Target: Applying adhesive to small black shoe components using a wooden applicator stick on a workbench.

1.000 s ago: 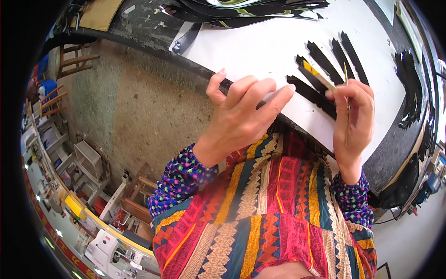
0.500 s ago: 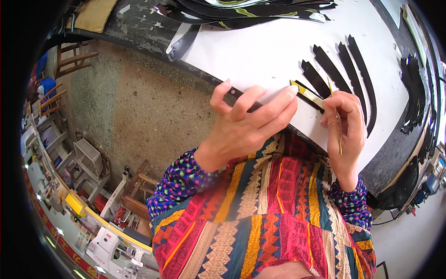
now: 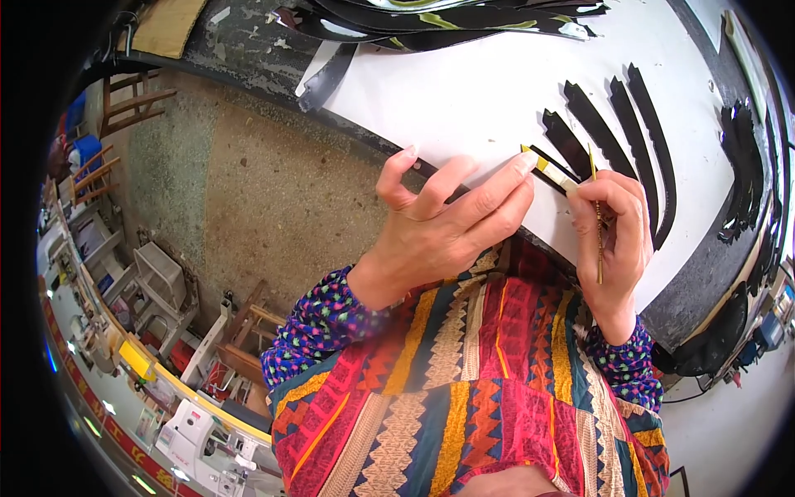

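Fingers of the left hand (image 3: 439, 228) press a narrow black strip with a yellow-and-white tip (image 3: 548, 170) against the smooth white sheet (image 3: 464, 99) at the table's (image 3: 704, 273) near edge. The right hand (image 3: 617, 236) pinches a thin tan stick (image 3: 596, 215). Curved black strips (image 3: 638, 137) lie farther right; the held strip's lower end is hidden.

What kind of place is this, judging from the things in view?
Probably a craft workshop. Cut black strips lie in a row on a white work table, with a pile of more dark cut pieces at its far edge. Machines and shelves stand on the bare concrete floor below.
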`<state>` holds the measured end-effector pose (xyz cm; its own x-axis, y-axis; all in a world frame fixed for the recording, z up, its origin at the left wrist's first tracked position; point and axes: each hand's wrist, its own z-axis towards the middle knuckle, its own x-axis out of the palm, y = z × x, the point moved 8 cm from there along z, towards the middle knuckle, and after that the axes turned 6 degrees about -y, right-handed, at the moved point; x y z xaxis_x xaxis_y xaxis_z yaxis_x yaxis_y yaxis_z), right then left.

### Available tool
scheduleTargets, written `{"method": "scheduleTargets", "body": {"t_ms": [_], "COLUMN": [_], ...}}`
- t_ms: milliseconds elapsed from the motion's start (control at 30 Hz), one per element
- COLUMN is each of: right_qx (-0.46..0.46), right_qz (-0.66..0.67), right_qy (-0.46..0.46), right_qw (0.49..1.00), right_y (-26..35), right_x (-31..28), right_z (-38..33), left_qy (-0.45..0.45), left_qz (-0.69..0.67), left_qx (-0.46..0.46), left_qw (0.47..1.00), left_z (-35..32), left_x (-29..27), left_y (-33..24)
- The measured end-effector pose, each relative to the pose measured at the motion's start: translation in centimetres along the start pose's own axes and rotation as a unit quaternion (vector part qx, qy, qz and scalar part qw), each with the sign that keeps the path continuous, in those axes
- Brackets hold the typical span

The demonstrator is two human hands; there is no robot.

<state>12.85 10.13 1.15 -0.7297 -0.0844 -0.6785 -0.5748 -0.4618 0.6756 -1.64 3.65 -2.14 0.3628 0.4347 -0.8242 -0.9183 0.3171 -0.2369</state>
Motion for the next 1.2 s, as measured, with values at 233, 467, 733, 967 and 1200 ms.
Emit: {"method": "scheduleTargets", "body": {"t_ms": [233,467,733,967,1200], "right_qx": [-0.031,-0.012,-0.005,-0.004,-0.001], "right_qz": [-0.019,-0.017,-0.004,0.0,0.011], "right_qy": [-0.014,-0.004,-0.014,-0.008,-0.011], "right_qw": [0.999,1.0,1.0,1.0,1.0], "right_y": [0.26,-0.12,-0.17,-0.3,-0.39], "right_x": [0.14,0.18,0.13,0.15,0.15], "right_z": [0.17,-0.06,0.0,-0.02,-0.08], "left_qy": [0.005,0.0,-0.009,-0.005,-0.01], "left_qz": [0.009,0.008,-0.007,-0.009,-0.008], "left_qx": [-0.012,-0.029,-0.03,-0.026,-0.023], "left_qw": [1.0,1.0,0.999,1.0,1.0], "left_z": [0.11,-0.04,-0.01,0.03,0.01], "left_x": [0.03,0.26,0.22,0.18,0.21], "left_y": [-0.18,-0.02,0.11,0.16,0.14]}}
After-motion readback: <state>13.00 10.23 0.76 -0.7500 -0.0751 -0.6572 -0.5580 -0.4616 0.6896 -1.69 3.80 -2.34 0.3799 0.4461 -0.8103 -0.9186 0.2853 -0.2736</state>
